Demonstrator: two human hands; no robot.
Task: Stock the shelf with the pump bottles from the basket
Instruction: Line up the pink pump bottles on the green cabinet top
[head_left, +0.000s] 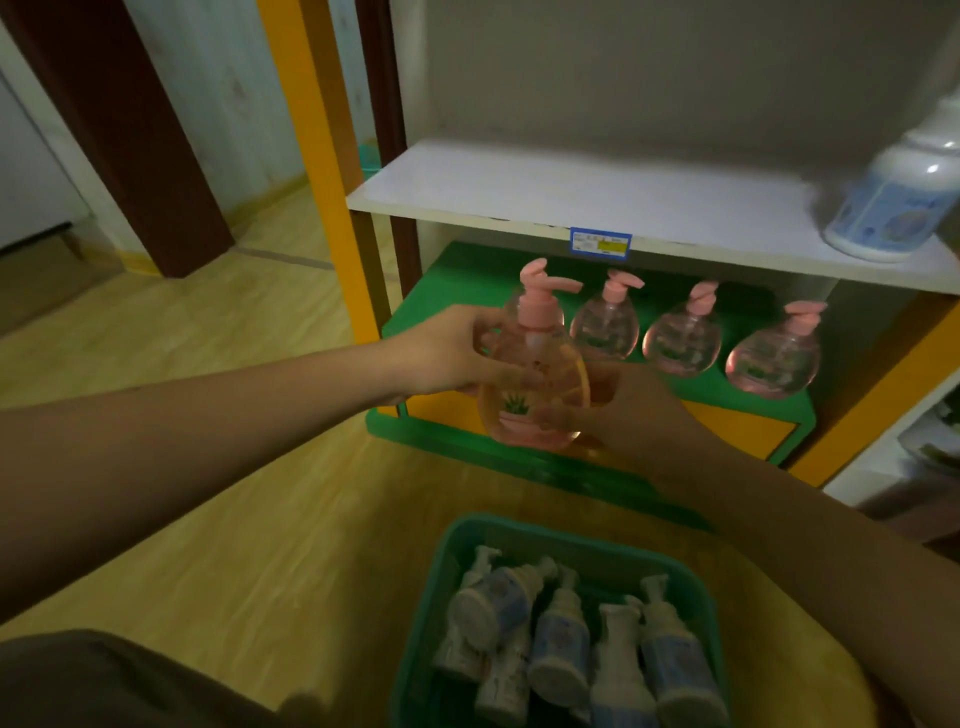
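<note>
Head view showed a green basket (561, 540) nearest, on the floor, holding white-and-blue pump bottles (561, 639) lying down. Beyond it, both hands gripped one pink pump bottle (535, 384) upright before the green lower shelf's (457, 275) front left corner: left hand (447, 353) curled around its side, right hand (623, 410) cupping its base. Behind stood four pink bottles (680, 338) in a row.
</note>
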